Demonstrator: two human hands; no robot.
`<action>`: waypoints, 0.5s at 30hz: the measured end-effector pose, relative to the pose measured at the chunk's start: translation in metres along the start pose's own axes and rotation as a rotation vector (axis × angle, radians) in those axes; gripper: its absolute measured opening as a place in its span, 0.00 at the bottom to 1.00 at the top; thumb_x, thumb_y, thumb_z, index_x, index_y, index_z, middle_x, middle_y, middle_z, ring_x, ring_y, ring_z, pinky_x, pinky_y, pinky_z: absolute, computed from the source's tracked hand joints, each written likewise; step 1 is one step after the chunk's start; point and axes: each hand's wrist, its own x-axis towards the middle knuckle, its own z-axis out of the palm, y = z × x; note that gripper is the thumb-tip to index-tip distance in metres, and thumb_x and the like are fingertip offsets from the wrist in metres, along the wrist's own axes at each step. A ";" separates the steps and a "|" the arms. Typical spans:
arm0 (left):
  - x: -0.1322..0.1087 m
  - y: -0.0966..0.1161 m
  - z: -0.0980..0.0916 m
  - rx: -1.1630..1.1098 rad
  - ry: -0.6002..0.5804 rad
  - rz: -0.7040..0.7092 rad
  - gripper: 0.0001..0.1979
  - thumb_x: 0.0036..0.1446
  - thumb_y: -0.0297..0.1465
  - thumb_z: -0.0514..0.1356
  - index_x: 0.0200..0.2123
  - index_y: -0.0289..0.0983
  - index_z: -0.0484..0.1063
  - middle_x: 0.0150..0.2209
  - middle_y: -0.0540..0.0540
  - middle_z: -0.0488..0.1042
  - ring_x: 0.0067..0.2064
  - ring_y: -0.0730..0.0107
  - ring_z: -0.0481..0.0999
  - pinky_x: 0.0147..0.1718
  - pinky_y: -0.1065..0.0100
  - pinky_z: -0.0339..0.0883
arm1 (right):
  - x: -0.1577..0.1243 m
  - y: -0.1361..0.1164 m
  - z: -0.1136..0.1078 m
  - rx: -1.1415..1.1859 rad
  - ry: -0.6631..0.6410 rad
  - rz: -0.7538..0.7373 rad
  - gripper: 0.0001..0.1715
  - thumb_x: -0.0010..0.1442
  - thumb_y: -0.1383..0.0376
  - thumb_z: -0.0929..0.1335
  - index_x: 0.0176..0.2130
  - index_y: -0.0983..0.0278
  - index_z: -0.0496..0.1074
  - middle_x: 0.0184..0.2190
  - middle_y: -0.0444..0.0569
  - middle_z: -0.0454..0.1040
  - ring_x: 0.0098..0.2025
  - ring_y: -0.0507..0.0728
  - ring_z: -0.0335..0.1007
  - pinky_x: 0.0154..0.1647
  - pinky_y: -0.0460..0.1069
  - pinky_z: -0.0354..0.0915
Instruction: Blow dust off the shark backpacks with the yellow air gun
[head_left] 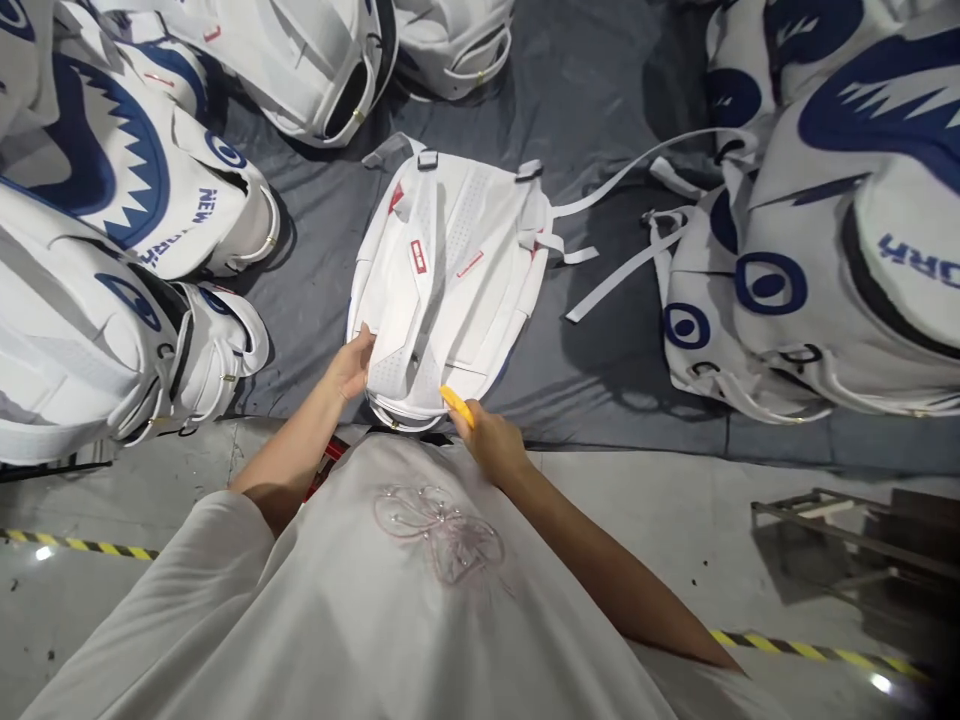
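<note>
A white backpack (480, 290) lies with its shoulder straps facing up and its top handle toward me, at the near edge of the grey-covered table (600, 370). My left hand (355, 365) is at its lower left side, the fingers partly hidden behind the bag's edge. In my right hand (491, 440) is a yellow tool (457, 406), held by closed fingers, its tip at the base of the right strap. Small red labels show on the straps, and loose webbing ends spread out to the right.
More white and blue backpacks crowd the left (112, 150) and the right (862, 250) of the table, with others at the back (457, 45). A dark rack (862, 540) stands on the floor at the right. Yellow-black tape (82, 544) marks the floor.
</note>
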 end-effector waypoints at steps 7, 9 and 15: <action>0.019 0.001 -0.012 -0.053 -0.138 0.066 0.36 0.66 0.53 0.49 0.65 0.32 0.65 0.51 0.36 0.80 0.56 0.51 0.78 0.61 0.53 0.68 | -0.012 0.027 0.022 0.031 0.162 0.351 0.21 0.72 0.56 0.62 0.54 0.66 0.70 0.30 0.52 0.78 0.28 0.55 0.70 0.27 0.48 0.43; 0.023 0.002 -0.015 -0.066 -0.135 0.055 0.37 0.66 0.55 0.48 0.64 0.32 0.65 0.50 0.36 0.80 0.55 0.51 0.79 0.59 0.54 0.70 | 0.002 0.022 0.030 0.071 0.231 0.362 0.21 0.72 0.57 0.61 0.55 0.67 0.69 0.31 0.52 0.78 0.28 0.54 0.68 0.28 0.47 0.43; 0.036 0.005 -0.011 -0.088 -0.107 0.021 0.49 0.58 0.64 0.47 0.60 0.26 0.70 0.45 0.32 0.81 0.52 0.46 0.80 0.52 0.54 0.75 | 0.064 0.003 0.038 -0.010 0.231 0.368 0.25 0.73 0.52 0.58 0.53 0.68 0.69 0.31 0.53 0.76 0.28 0.54 0.68 0.28 0.48 0.42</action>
